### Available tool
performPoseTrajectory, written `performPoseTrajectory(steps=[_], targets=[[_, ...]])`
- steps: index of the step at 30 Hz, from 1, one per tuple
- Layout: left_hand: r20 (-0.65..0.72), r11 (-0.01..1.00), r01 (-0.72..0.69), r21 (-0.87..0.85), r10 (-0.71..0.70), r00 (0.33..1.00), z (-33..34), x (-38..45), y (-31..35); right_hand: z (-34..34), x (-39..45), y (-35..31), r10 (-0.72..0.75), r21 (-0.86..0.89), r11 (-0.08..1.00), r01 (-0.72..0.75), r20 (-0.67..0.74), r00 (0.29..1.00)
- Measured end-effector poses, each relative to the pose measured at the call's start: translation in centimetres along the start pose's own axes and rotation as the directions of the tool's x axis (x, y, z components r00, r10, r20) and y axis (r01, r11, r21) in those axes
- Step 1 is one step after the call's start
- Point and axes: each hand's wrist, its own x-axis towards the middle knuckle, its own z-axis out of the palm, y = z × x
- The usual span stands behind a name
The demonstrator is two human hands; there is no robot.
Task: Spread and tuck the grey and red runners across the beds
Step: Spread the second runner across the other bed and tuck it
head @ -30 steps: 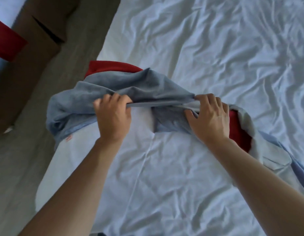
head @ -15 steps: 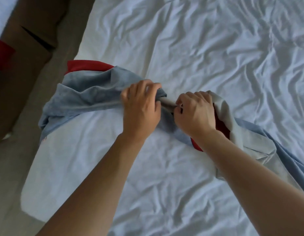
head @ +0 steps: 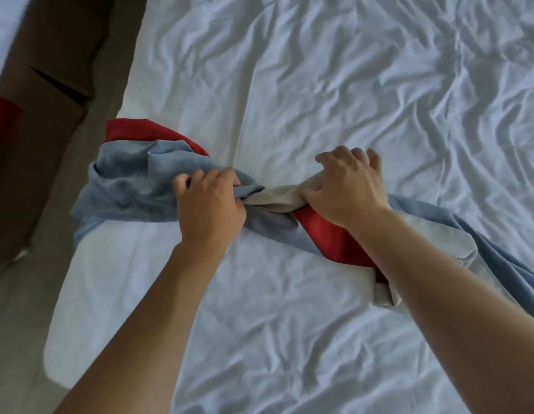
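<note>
A wrinkled white bed (head: 334,85) carries the twisted runner (head: 131,186); left hand (head: 210,204) and right hand (head: 346,186) both grip the bunched middle. Soft, light, limp cloth; better held at its edges.

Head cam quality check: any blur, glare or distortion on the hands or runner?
Head view: soft daylight, no glare; left hand and right hand slightly soft, the runner readable; white sheet shows crease shadows; wide-angle stretch on forearms at the bottom edge.

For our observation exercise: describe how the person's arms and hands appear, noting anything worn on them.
Both forearms are bare, with no sleeves in view. The left hand and right hand wear no gloves, and no rings, watch or bracelets show. Fingernails look short and unpainted.
</note>
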Motion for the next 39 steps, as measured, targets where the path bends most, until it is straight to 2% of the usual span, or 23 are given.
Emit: performPoseTrajectory(steps=[2,4,6,7,9,12,14,16,17,19,21,26,28,30,32,34,37,38,39], targets=[[0.016,1.0,0.006,0.01,-0.006,1.0,-0.1,0.2,1.0,-0.3,0.0,-0.3,-0.013,-0.053,0.998,0.024,0.19,0.982],[-0.003,0.998,-0.06,-0.025,0.06,0.998,-0.3,0.6,2.4,-0.1,-0.7,-1.1,-0.062,-0.048,0.996,0.078,0.271,0.96],[-0.015,0.979,-0.189,-0.079,0.189,0.982,-0.4,1.2,3.9,0.5,-1.9,-1.7,-0.119,-0.024,0.991,0.129,0.246,0.962],[0.024,0.964,-0.249,-0.095,0.252,0.967,-0.3,1.5,4.8,0.8,-2.6,-1.9,-0.148,-0.017,0.988,0.155,0.208,0.967],[0.192,0.946,-0.318,-0.061,0.324,0.926,0.0,1.9,6.1,1.2,-3.7,-1.8,-0.173,-0.003,0.985,0.175,0.135,0.976],[0.442,0.94,-0.325,0.105,0.248,0.862,0.7,1.9,6.9,1.9,-4.3,-1.1,-0.116,0.119,0.988,0.103,0.105,0.988],[0.508,0.928,-0.326,0.18,0.196,0.838,0.7,1.9,7.1,1.9,-4.4,-0.5,-0.043,0.219,0.976,0.022,0.09,0.995],[0.535,0.91,-0.353,0.219,0.19,0.823,0.5,1.9,7.3,2.3,-4.1,0.5,-0.085,0.153,0.985,0.079,0.037,0.996],[0.545,0.912,-0.349,0.215,0.185,0.818,0.5,1.8,7.4,2.7,-4.0,1.0,-0.111,0.07,0.992,0.106,0.075,0.991],[0.528,0.922,-0.333,0.197,0.187,0.829,0.4,1.6,7.5,3.2,-3.7,1.6,-0.09,-0.023,0.995,0.098,0.22,0.971],[0.463,0.928,-0.329,0.176,0.217,0.859,0.5,1.3,7.4,4.0,-3.7,1.5,-0.063,-0.021,0.997,0.071,0.275,0.959],[0.267,0.946,-0.315,0.083,0.283,0.921,1.2,0.1,6.8,4.6,-3.9,1.1,-0.099,0.028,0.995,0.095,0.173,0.98],[0.264,0.926,-0.371,0.067,0.342,0.902,1.7,0.0,6.4,4.8,-3.8,1.2,-0.105,0.028,0.994,0.102,0.134,0.985],[0.366,0.891,-0.451,0.053,0.403,0.839,1.7,0.3,6.4,4.9,-3.6,1.4,-0.11,0.025,0.994,0.109,0.065,0.992],[0.42,0.889,-0.457,0.033,0.403,0.813,1.2,1.1,6.8,4.5,-3.2,1.5,-0.108,0.004,0.994,0.108,-0.058,0.992],[0.309,0.916,-0.401,-0.006,0.384,0.87,0.5,1.8,7.5,3.5,-2.7,1.8,-0.08,0.032,0.995,0.09,-0.232,0.969],[0.002,0.945,-0.327,-0.023,0.327,0.945,-0.2,2.7,8.5,1.8,-1.6,2.3,-0.01,0.06,0.998,0.035,-0.383,0.924],[-0.046,0.949,-0.313,-0.03,0.311,0.949,-0.2,2.9,8.6,1.4,-1.4,2.3,-0.004,0.054,0.998,0.028,-0.405,0.914],[-0.039,0.949,-0.313,-0.031,0.312,0.949,-0.3,2.8,8.5,1.3,-1.4,2.3,-0.007,0.048,0.998,0.03,-0.409,0.912]])
